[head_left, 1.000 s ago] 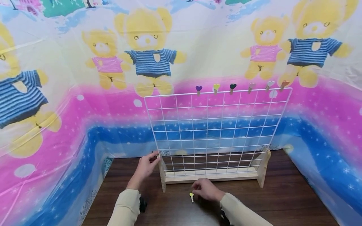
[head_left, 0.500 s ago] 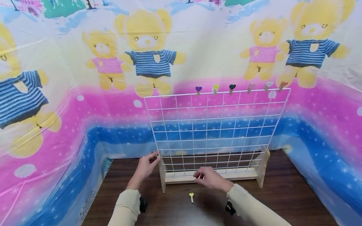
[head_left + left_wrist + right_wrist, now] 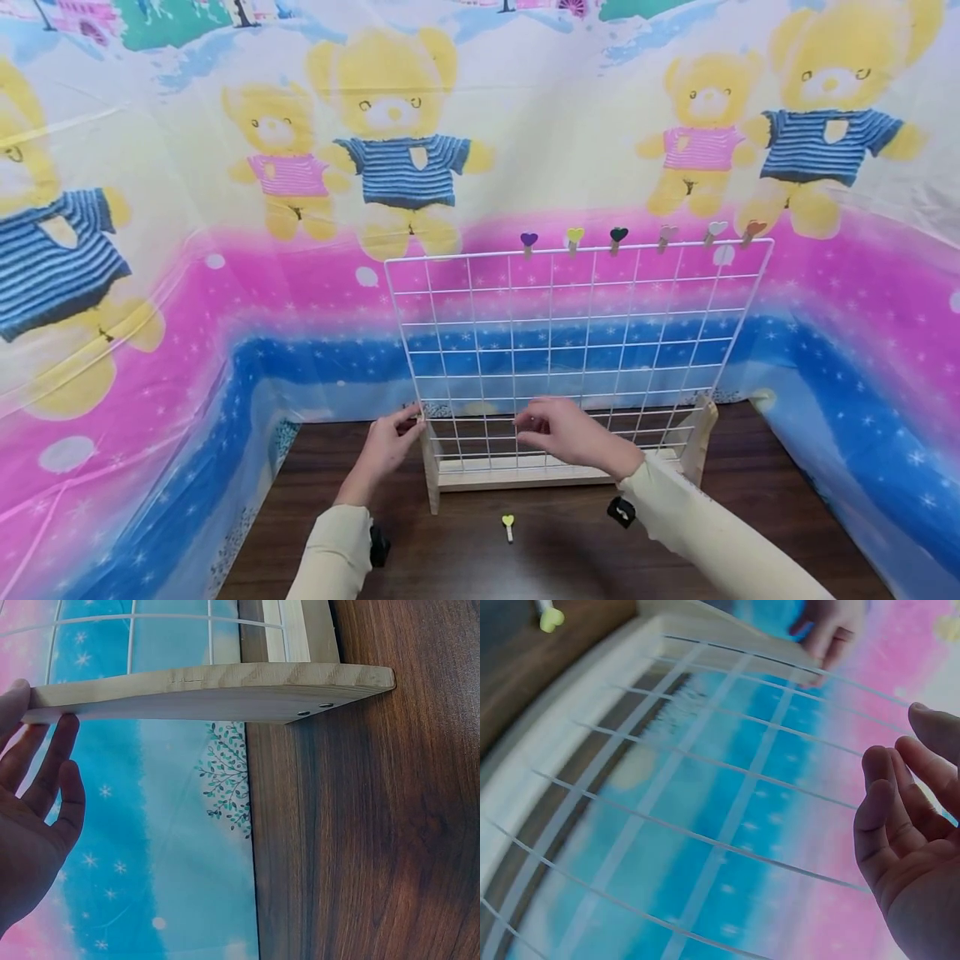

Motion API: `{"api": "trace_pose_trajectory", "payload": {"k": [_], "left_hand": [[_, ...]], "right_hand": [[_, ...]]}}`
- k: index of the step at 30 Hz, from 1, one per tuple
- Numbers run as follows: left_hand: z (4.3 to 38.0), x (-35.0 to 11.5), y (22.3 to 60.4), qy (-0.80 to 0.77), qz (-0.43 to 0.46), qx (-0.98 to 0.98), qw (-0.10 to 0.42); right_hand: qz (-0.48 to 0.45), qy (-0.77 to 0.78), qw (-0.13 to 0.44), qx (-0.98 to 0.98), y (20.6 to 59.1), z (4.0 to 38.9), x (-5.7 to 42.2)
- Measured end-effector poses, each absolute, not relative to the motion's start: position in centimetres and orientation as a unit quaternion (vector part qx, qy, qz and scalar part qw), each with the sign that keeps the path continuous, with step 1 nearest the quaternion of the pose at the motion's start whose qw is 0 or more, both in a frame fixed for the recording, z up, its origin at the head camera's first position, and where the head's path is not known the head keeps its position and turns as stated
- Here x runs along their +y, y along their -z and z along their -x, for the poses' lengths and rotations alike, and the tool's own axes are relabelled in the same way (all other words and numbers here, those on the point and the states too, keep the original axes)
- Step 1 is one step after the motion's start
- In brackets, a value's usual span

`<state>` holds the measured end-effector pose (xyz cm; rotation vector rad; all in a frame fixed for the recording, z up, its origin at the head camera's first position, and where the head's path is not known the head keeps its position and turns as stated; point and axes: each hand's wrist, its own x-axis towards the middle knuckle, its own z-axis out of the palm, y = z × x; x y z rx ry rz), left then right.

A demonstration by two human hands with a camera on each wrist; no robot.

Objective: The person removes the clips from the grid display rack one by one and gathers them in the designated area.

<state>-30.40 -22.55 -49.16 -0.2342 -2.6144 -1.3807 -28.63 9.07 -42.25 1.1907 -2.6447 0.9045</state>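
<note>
My left hand (image 3: 386,442) grips the top of the left wooden upright (image 3: 202,684) of a stand. In the left wrist view, the thumb lies on one face and the fingertips on the other. The stand's pale base board (image 3: 510,480) carries a white wire grid (image 3: 450,257). In front of the lower grid hovers my right hand (image 3: 570,429), fingers loosely curved and nothing between them; the right wrist view shows thumb and fingertips apart. A small clothespin with a yellow heart (image 3: 508,522) lies on the table before the stand.
Along the grid's top wire sit several heart clothespins, from a purple one (image 3: 529,239) to an orange one (image 3: 754,228). The dark wooden table (image 3: 772,508) meets a curtain printed with bears (image 3: 405,75) at the back and sides.
My right hand has risen from beside the yellow-heart clothespin to in front of the lower grid. The clothespin stays on the table. My left hand keeps its grip on the upright.
</note>
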Motion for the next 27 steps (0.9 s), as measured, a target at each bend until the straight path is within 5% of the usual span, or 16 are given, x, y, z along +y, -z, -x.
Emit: {"api": "trace_pose_trajectory", "payload": {"k": [27], "left_hand": [[30.4,-22.4,49.1,0.461,0.078,-0.879,0.095]], "right_hand": [[-0.421,-0.307,0.212,-0.827,29.4,28.9,9.9]]}}
